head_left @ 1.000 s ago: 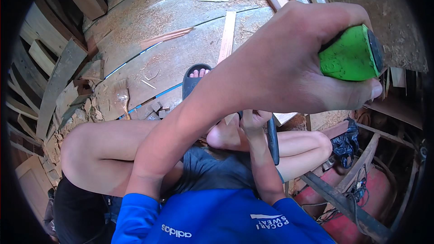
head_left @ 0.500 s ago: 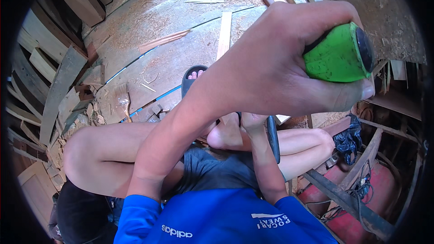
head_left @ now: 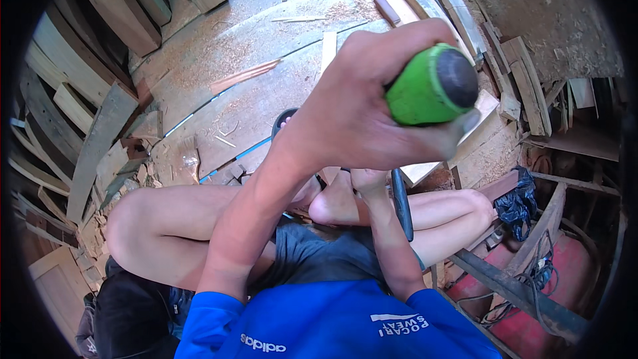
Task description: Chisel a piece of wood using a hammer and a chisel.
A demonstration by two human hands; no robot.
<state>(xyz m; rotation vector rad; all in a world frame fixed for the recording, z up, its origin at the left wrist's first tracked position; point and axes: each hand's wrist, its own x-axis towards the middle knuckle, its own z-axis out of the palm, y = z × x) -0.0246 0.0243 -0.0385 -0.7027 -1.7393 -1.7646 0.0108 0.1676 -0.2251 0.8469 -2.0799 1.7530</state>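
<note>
My left hand [head_left: 369, 103] is raised close to the camera, fingers and thumb wrapped round a thick green handle with a black end [head_left: 425, 90]. Whatever lies at the handle's other end is hidden behind the hand. Lower down, beside my bare foot [head_left: 329, 206], my right hand [head_left: 370, 178] is mostly covered by the left one. Its fingers do not show, so I cannot see what it holds. A dark rounded bar [head_left: 401, 205] stands just right of my right wrist.
Curved wooden pieces [head_left: 100, 106] stack at the left. A brush [head_left: 189, 159] and a split wood strip [head_left: 244, 76] lie on the shavings-strewn floor [head_left: 266, 46]. Long planks [head_left: 438, 6] lie at the upper right. A black plastic bag [head_left: 518, 203] and a metal frame [head_left: 512, 292] sit at the right.
My left hand has moved left with the green handle, whose black end now faces the camera more. More planks show at the right. The view has shifted slightly.
</note>
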